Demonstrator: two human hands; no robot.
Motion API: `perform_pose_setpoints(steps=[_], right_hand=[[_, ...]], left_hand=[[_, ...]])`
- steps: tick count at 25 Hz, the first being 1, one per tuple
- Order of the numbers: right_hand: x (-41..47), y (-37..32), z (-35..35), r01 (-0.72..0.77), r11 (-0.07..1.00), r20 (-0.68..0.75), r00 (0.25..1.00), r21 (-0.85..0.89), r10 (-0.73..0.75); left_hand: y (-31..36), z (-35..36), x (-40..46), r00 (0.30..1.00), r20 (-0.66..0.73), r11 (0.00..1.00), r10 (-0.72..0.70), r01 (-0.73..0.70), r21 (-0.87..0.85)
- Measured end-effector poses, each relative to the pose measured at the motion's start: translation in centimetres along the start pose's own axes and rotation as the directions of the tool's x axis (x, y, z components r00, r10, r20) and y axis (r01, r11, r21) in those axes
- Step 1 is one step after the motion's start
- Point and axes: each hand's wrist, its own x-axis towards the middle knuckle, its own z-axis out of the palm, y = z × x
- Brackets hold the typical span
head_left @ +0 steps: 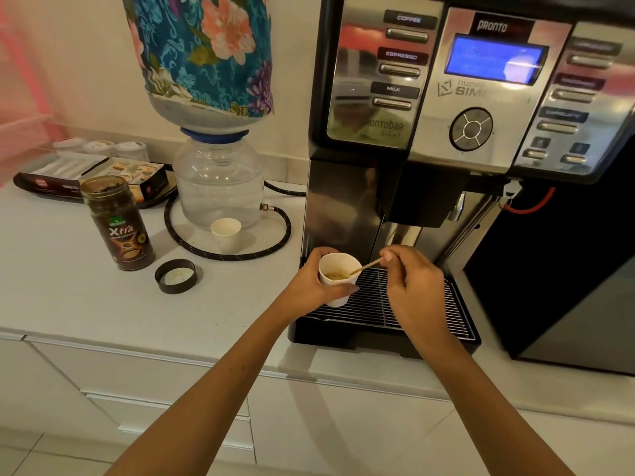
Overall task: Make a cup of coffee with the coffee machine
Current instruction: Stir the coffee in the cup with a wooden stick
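My left hand (305,281) grips a white paper cup (335,290) with brownish, foamy liquid inside, held at the left front of the drip grate (405,304) of the coffee machine (481,97). My right hand (412,283) pinches a thin wooden stirrer (366,266) whose tip dips into the cup. The machine's blue screen (494,60) is lit, with COFFEE, ESPRESSO and MILK buttons to its left. The dark spout block (422,197) hangs above and behind the cup.
On the white counter stand an open instant coffee jar (118,225), its black lid (176,275), a second empty paper cup (225,234), and a water bottle dispenser (218,180) with a black hose (233,249). Boxes of sachets (92,176) lie at the back left.
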Motion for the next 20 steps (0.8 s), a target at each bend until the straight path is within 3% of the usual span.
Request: perform_pose_setpoints(steps=[6,8,10,14,17,20], right_hand=[[0.2,0.2,-1.2,0.023,1.000,0.019,1.000,0.004,-0.024],[0.1,-0.1,-1.3,-0.042,0.999,0.012,0.999,0.027,0.042],[0.1,-0.5,-1.3,-0.208,0.967,0.019,0.978,0.146,0.207],[0.5,-2.0,-0.8,-0.541,0.675,0.128,0.818,0.502,0.560],[0.8,-4.2,-0.5,-0.567,0.486,0.177,0.751,0.665,0.636],[1.1,-7.7,0.9,-0.544,0.398,0.213,0.749,0.739,0.627]], left_hand=[[0.4,0.0,-0.2,1.000,0.000,1.000,-0.015,0.015,0.003],[0.4,0.0,-0.2,1.000,0.001,1.000,-0.014,0.014,0.006],[0.6,-0.1,-0.3,1.000,0.007,1.000,-0.008,0.008,0.003],[0.7,-1.1,-0.7,1.000,0.019,1.000,0.018,-0.017,-0.025],[0.1,-2.9,-1.1,0.997,0.051,0.997,0.051,-0.047,-0.065],[-0.7,-5.8,-2.0,0.995,0.030,0.992,0.097,-0.094,-0.085]])
